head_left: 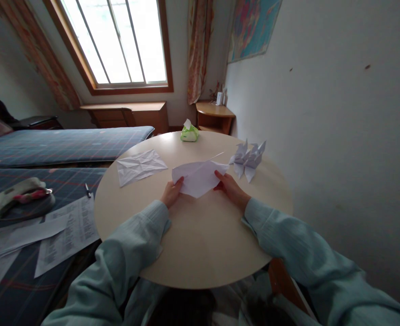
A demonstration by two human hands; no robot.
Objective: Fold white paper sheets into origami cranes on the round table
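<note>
A folded white sheet of paper (pixel 200 177) lies on the round beige table (pixel 193 244) in front of me. My left hand (pixel 171 192) pinches its left edge, fingers closed on the paper. At the sheet's right edge my right hand (pixel 230 186) grips it the same way. Both arms wear pale blue sleeves. A creased, unfolded white sheet (pixel 139 166) lies to the left of the one I hold. Folded white paper figures (pixel 248 158) sit at the table's right side.
A green tissue pack (pixel 189 132) stands at the table's far edge. To the left is a bed with a plaid cover (pixel 50 145), printed papers (pixel 67 231), a pen (pixel 88 190) and a pouch (pixel 16 194). A white wall is close on the right.
</note>
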